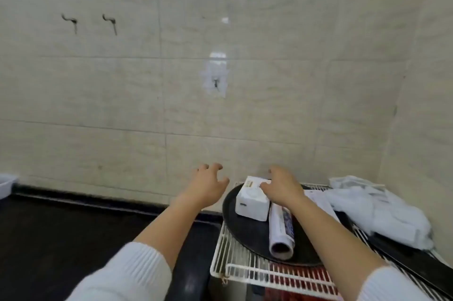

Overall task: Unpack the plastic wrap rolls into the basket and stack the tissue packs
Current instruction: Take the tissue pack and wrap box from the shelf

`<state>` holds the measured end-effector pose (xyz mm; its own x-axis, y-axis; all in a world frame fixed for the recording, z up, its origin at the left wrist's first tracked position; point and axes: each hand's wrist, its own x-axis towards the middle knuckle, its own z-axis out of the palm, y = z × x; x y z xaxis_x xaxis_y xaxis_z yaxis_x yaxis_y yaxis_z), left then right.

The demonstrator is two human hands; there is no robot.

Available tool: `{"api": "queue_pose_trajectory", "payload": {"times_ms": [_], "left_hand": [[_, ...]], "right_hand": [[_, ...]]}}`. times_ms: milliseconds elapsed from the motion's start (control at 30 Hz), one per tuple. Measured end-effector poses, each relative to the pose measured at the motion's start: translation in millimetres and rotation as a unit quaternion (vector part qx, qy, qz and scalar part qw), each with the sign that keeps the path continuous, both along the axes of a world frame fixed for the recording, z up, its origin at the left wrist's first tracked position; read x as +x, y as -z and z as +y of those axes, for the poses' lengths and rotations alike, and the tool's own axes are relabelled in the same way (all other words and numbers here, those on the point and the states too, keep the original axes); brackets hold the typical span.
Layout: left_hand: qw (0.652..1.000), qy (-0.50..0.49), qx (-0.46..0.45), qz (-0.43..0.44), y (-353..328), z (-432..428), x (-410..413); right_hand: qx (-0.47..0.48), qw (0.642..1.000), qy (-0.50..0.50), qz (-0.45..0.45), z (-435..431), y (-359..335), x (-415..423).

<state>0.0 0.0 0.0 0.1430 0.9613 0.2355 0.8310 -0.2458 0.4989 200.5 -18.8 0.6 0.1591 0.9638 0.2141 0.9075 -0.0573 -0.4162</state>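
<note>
A white tissue pack point(251, 202) lies on a round black tray point(247, 232) that rests in a white wire basket point(245, 273). My right hand point(282, 186) rests on the pack's far top edge, fingers curled over it. Just right of the pack, a plastic wrap roll point(281, 232) with blue print lies on the tray, one open end toward me. My left hand point(208, 184) hovers left of the tray with fingers spread and nothing in it. Crumpled clear plastic packaging point(375, 207) lies at the basket's right.
A tiled wall stands close behind, with two metal hooks point(71, 22) high on the left and a taped hook point(215, 82) in the middle. A black counter point(73, 222) stretches to the left. A white container's edge point(6, 185) shows at far left.
</note>
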Motion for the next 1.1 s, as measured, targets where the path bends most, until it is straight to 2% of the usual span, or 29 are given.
{"api": "queue_pose_trajectory", "payload": {"times_ms": [167, 300, 400, 533, 733, 833, 967, 1100], "left_hand": [[0.992, 0.091, -0.089, 0.021, 41.2, 36.9, 60.0], [0.987, 0.109, -0.114, 0.035, 58.4, 58.2, 86.9], [0.985, 0.095, -0.143, 0.014, 62.4, 67.4, 97.6], [0.979, 0.098, -0.176, -0.028, 66.0, 79.7, 100.2], [0.977, 0.076, -0.187, -0.061, 68.6, 90.4, 100.6], [0.972, 0.067, -0.187, -0.125, 71.4, 90.6, 97.5], [0.926, 0.053, -0.239, -0.288, 61.1, 85.7, 75.6], [0.898, 0.036, -0.219, -0.381, 30.4, 77.4, 17.4]], "right_hand": [[-0.103, 0.992, 0.074, 0.009, 13.6, 33.9, 30.0], [-0.099, 0.989, 0.105, 0.043, 14.1, 55.2, 42.1], [-0.101, 0.979, 0.127, 0.12, 12.9, 63.8, 43.5], [-0.154, 0.944, 0.139, 0.257, 12.4, 67.2, 42.8], [-0.134, 0.9, 0.161, 0.383, 13.4, 73.5, 38.2], [-0.137, 0.872, 0.164, 0.441, 9.4, 72.3, 36.9], [-0.095, 0.844, 0.151, 0.505, 8.4, 57.6, 30.5], [-0.042, 0.816, 0.053, 0.574, 23.2, 19.4, -8.8]]}}
